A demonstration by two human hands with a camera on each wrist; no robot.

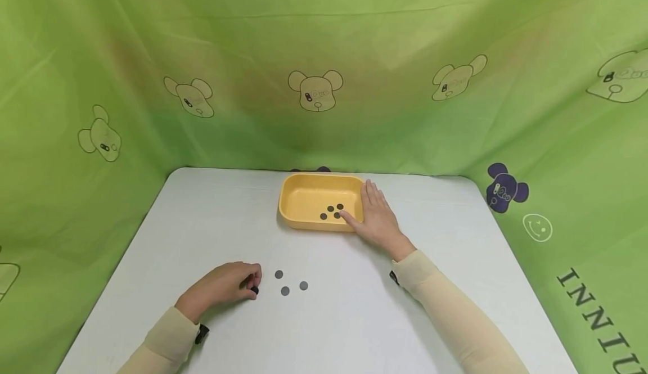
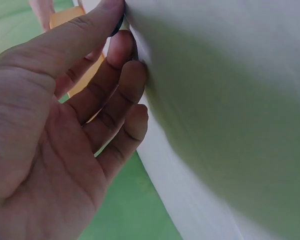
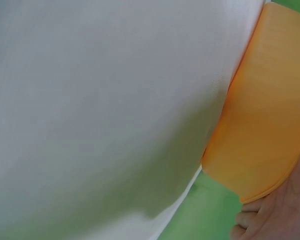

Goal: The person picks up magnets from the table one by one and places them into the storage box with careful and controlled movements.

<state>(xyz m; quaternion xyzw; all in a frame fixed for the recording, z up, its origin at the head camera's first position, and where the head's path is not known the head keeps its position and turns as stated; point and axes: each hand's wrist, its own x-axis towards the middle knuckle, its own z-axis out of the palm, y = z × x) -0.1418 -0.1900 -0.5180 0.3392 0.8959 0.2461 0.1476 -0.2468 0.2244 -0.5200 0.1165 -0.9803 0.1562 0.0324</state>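
In the head view my left hand [image 1: 225, 284] is low over the table's left half, pinching a small dark round disc [image 1: 255, 290] between thumb and fingers. The left wrist view shows the disc's edge [image 2: 118, 26] under the thumb tip, mostly hidden. Three flat grey discs [image 1: 285, 291] lie just to the right of this hand. My right hand [image 1: 378, 219] rests against the right end of a yellow rectangular box [image 1: 324, 226]. Its fingers stretch along the outside, and the thumb reaches over the front rim. Several dark discs [image 1: 331, 208] lie inside the box, near the thumb.
A white table [image 1: 202, 211] carries everything, with the box near its back edge. Green printed curtain [image 1: 314, 36] hangs behind the table and along both sides. In the right wrist view, the box's side wall [image 3: 260, 110] stands on the white surface.
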